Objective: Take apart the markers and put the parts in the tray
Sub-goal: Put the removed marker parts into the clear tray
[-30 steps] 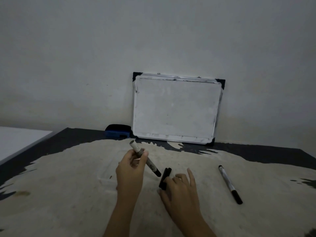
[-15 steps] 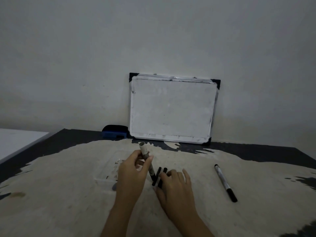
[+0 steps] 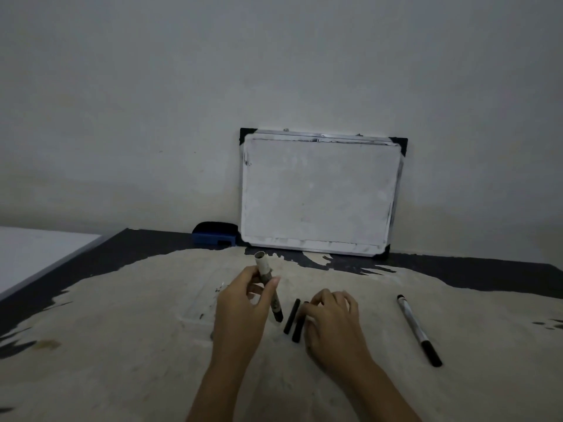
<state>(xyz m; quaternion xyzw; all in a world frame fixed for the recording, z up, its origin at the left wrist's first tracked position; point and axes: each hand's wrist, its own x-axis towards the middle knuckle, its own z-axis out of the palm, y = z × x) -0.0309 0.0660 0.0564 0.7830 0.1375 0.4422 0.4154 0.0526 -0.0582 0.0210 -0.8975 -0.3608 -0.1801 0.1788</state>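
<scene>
My left hand (image 3: 243, 303) grips an uncapped marker barrel (image 3: 264, 268), tilted steeply with its open pale end up and its dark tip down near the table. Two short black marker parts (image 3: 292, 316) lie side by side on the table just right of that tip. My right hand (image 3: 332, 324) lies palm down beside them, curled fingertips on the upper end of the right part (image 3: 298, 330). A clear tray (image 3: 198, 303), barely visible, sits on the table left of my left hand. One whole capped marker (image 3: 418, 328) lies at the right.
A small whiteboard (image 3: 318, 193) leans on the wall at the back, with a blue eraser (image 3: 214, 236) to its left. The worn table (image 3: 122, 345) has a dark edge at left and back. A white surface (image 3: 36, 251) adjoins it at the far left.
My left hand has swung the marker barrel more upright. My right hand has set the two black parts flat on the table, and they now lie slightly apart.
</scene>
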